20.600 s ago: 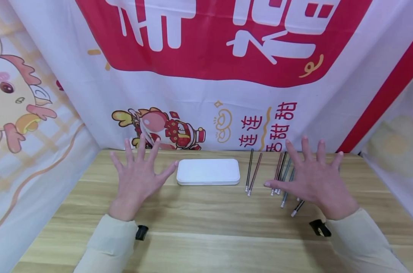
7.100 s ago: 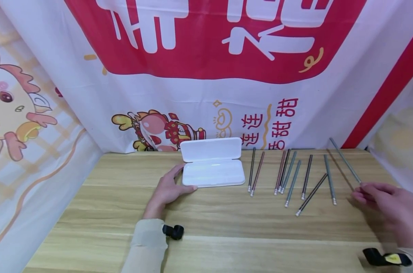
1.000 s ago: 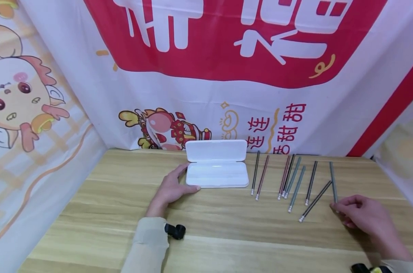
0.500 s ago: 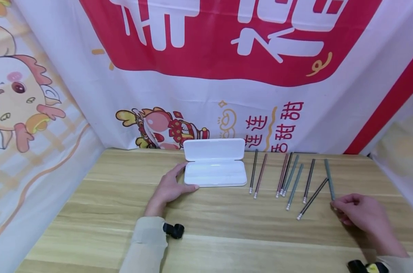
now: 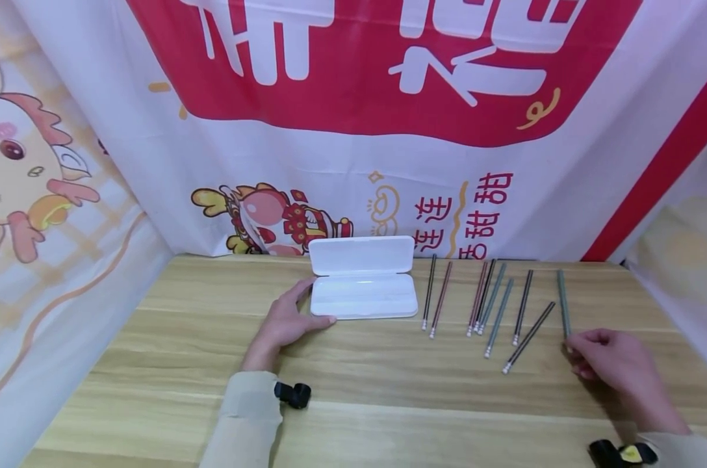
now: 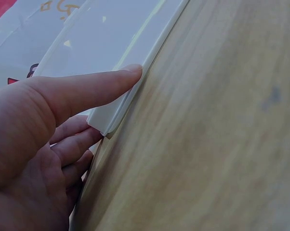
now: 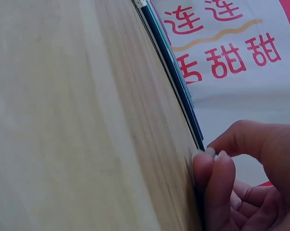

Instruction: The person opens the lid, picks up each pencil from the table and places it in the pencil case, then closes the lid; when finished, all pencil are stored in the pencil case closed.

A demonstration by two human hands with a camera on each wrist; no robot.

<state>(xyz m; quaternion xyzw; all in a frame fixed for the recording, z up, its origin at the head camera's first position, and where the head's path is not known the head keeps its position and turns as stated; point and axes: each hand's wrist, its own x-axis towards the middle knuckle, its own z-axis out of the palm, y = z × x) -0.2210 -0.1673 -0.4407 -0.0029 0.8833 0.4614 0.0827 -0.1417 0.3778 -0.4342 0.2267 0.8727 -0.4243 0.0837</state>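
Observation:
A white pencil case (image 5: pixel 364 296) stands with its lid raised near the back of the table. My left hand (image 5: pixel 286 320) holds its left end. In the left wrist view the thumb (image 6: pixel 94 91) lies over the case's front rim (image 6: pixel 152 53), and the other fingers curl at the end corner. My right hand (image 5: pixel 613 361) is at the right, thumb and fingertips pinching the near end of a teal pencil (image 5: pixel 563 299) that points toward the back cloth. A small grey tip (image 7: pixel 210 151) shows between those fingertips in the right wrist view; the fingers hide the rest of that end.
Several black, dark red and teal pencils lie between case and right hand, white eraser ends toward me. A black pencil (image 5: pixel 529 337) lies slanted beside a straighter black one (image 5: pixel 523 305). A printed cloth (image 5: pixel 260 156) hangs behind the wooden table (image 5: pixel 388 377).
The case was closed at first, with both hands spread. Later the right hand held a teal pencil tilted farther right; that one no longer shows separately. Over the last second, hands keep their places.

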